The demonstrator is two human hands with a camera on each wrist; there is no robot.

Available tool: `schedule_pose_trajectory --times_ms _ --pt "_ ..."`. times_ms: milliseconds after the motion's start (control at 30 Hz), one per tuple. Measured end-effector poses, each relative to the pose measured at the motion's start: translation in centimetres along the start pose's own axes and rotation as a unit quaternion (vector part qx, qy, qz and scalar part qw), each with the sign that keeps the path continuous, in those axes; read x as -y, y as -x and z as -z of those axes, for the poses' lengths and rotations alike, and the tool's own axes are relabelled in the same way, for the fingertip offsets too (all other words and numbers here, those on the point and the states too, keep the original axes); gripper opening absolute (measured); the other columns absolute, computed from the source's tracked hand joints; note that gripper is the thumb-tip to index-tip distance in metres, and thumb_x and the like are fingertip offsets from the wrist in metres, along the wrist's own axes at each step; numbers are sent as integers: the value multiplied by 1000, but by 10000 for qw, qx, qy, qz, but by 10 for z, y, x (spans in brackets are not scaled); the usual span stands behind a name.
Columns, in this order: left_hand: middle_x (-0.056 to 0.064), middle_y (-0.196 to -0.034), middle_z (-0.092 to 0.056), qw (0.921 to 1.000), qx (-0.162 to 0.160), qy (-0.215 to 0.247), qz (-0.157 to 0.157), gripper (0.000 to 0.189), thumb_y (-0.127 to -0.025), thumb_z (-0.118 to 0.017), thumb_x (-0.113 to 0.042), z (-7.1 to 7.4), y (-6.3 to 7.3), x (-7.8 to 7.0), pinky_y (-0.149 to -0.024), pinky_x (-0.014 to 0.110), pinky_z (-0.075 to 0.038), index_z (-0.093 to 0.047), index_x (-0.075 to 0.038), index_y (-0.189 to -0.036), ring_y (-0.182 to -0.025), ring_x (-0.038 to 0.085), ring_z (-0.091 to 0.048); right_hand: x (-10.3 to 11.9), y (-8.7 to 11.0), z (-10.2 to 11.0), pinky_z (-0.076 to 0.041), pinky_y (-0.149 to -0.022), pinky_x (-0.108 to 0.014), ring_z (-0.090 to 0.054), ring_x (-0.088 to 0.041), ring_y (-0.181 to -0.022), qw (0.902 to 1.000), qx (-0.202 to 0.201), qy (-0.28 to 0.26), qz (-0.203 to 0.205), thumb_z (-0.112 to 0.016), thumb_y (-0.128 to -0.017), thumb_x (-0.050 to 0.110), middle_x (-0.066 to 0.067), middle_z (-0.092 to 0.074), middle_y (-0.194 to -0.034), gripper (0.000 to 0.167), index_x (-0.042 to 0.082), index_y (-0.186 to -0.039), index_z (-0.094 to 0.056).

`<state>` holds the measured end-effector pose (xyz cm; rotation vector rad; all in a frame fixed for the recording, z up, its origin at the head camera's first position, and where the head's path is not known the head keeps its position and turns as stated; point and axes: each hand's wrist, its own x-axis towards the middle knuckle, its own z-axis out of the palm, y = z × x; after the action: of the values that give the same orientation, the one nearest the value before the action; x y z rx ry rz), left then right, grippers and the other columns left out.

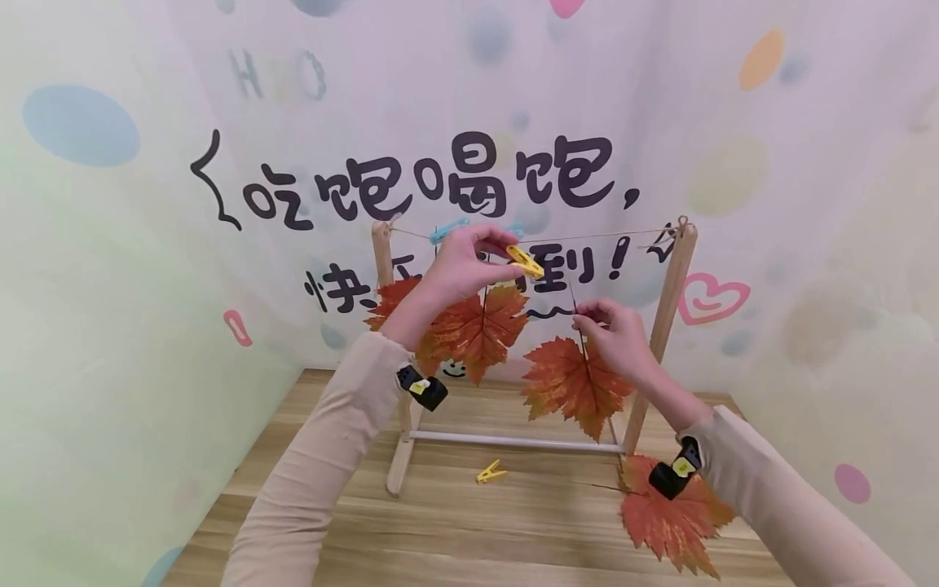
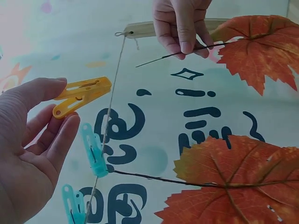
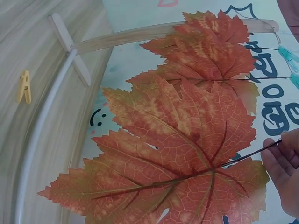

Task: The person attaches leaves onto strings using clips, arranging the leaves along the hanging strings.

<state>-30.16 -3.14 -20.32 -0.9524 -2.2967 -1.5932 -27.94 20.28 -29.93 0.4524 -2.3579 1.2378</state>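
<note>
My left hand (image 1: 464, 265) pinches a yellow clothespin (image 1: 525, 262) between thumb and fingers, near the string (image 1: 587, 236). In the left wrist view that clothespin (image 2: 84, 95) is close beside the string. My right hand (image 1: 619, 336) pinches the dark stem of an orange-red maple leaf (image 1: 572, 383), which hangs below it; the stem's thin tip points up, apart from the string. Two blue clothespins (image 2: 96, 156) sit on the string. From them hang two similar leaves (image 1: 484, 330), partly covered by my left arm in the head view.
The string spans a wooden frame with a left post (image 1: 382, 254), a right post (image 1: 671, 302) and a white lower bar (image 1: 513, 442). On the wooden table (image 1: 411, 538) lie another yellow clothespin (image 1: 490, 471) and another maple leaf (image 1: 671, 522), partly under my right wrist. A printed curtain (image 1: 822, 204) stands behind.
</note>
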Motion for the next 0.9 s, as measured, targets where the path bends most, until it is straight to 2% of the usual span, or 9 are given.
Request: schedule_pose_trajectory --times_ms 233,367,467,633,867,900 --pt "9 -96 -64 9997 -212 87 -85 34 -74 -74 -6 2 -11 -8 -73 23 -51 -61 1 -104 -86 15 -61 5 -9 0 -46 -65 -9 -59 -4 -70 9996 -166 -61 219 -58 -87 2 -19 -65 -83 14 -8 -95 -62" --pt "9 -97 -64 9990 -370 117 -211 32 -74 -74 -6 3 -17 -10 -74 23 -51 -62 -1 -103 -86 13 -61 7 -14 2 -46 -65 -9 -57 0 -69 9995 -197 -88 250 -58 -87 3 -18 -65 -84 14 -8 -95 -62" --pt "9 -98 -64 9986 -479 79 -232 31 -75 -73 -5 4 -22 -12 -74 23 -51 -62 -1 -104 -88 14 -61 9 -17 2 -46 -65 -9 -58 -5 -70 9994 -213 -51 260 -58 -87 4 -18 -65 -84 14 -7 -95 -62" --pt "9 -101 -64 9981 -599 -109 -128 33 -75 -73 -7 6 -27 -16 -76 21 -51 -63 -2 -106 -90 15 -61 13 -24 1 -46 -63 -10 -62 -24 -75 9996 -175 -76 219 -57 -88 6 -19 -65 -84 16 -7 -96 -61" --pt "9 -98 -65 9981 -611 -111 43 33 -75 -73 -9 4 -33 -14 -74 20 -51 -63 -2 -106 -89 16 -62 17 -30 -1 -46 -63 -10 -61 -21 -75 9994 -244 -89 233 -56 -89 7 -18 -64 -85 16 -7 -97 -61" --pt "9 -98 -65 9980 -625 -91 81 33 -75 -74 -10 4 -34 -13 -74 20 -51 -63 -2 -106 -89 17 -62 18 -31 -2 -46 -63 -10 -61 -25 -76 9994 -261 -94 229 -56 -89 7 -18 -64 -84 16 -6 -96 -61"
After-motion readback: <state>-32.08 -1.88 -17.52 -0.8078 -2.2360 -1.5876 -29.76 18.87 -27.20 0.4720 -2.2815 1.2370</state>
